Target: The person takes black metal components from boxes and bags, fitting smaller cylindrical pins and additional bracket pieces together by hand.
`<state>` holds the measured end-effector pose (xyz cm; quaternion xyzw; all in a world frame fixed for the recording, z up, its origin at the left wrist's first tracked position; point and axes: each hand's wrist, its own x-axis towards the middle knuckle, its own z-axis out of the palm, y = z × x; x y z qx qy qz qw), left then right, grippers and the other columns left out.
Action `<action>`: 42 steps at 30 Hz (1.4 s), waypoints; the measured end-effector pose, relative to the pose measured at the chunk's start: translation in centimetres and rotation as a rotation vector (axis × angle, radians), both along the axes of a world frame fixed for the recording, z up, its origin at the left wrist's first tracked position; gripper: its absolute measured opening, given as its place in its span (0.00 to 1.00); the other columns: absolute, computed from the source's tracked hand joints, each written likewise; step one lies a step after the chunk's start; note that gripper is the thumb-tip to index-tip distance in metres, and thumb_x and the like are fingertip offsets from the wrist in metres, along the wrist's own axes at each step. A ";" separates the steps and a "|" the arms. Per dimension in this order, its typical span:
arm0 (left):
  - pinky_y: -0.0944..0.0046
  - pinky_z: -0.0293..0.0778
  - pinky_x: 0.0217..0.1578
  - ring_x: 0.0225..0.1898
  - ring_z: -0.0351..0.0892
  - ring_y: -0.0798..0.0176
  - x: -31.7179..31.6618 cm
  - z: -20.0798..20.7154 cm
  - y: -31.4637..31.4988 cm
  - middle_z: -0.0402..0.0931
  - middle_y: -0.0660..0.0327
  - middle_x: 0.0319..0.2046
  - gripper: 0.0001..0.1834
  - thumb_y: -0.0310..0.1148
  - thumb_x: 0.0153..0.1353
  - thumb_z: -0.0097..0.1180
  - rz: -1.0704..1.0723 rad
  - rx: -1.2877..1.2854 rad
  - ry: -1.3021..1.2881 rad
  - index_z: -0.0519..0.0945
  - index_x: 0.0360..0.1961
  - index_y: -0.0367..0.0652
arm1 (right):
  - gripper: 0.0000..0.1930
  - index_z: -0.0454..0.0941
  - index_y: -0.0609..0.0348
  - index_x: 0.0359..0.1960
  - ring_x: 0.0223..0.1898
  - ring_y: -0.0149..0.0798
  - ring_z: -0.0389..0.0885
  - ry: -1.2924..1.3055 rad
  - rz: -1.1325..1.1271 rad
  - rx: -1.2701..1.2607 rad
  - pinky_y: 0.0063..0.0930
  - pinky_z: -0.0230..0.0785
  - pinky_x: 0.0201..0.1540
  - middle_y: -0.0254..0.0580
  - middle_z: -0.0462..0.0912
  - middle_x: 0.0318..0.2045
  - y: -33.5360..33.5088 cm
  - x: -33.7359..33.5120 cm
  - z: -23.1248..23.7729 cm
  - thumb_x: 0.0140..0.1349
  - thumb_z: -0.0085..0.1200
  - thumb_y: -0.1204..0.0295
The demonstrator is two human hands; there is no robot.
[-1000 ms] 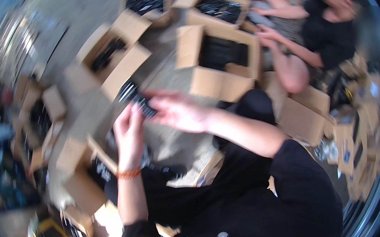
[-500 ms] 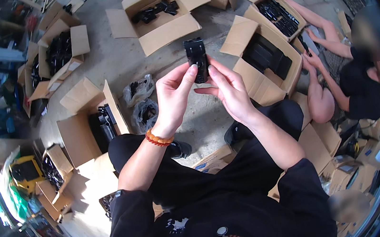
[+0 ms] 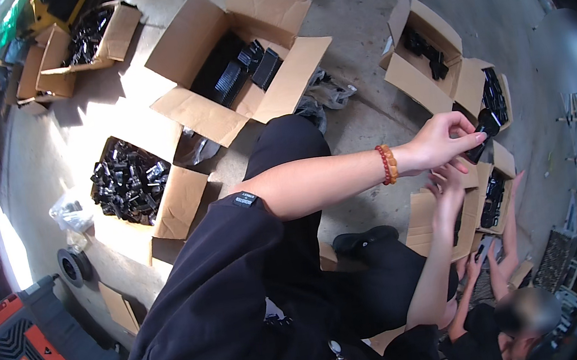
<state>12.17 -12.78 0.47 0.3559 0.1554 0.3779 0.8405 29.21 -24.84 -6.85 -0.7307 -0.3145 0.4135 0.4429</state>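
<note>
A small black plastic-looking part [image 3: 488,124] is pinched between the thumb and fingers of my left hand [image 3: 433,143], whose arm reaches to the right with beaded bracelets at the wrist. Just below it is my right hand [image 3: 447,187], its fingers loosely bent and apart, with nothing visible in them. The part's lower end lies close to the cartons behind it, and its exact shape is hard to make out.
An open carton [image 3: 185,201] full of small black parts stands at left; another carton [image 3: 204,122] holds ribbed black pieces. More cartons [image 3: 426,92] stand at right. A co-worker [image 3: 480,333] sits at lower right. A grey-orange case [image 3: 41,351] lies at lower left.
My view has swung to the left, so the cartons shift across the picture. The black part, held up by both hands before, is now in my left hand; my right hand has come away.
</note>
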 end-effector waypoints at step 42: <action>0.68 0.81 0.35 0.44 0.83 0.60 -1.4 -2.7 7.7 0.80 0.50 0.46 0.07 0.32 0.73 0.47 0.047 -0.253 0.026 0.66 0.47 0.41 | 0.08 0.77 0.59 0.36 0.43 0.54 0.82 -0.901 0.635 0.013 0.48 0.75 0.44 0.50 0.82 0.38 28.0 -11.4 -30.3 0.55 0.59 0.72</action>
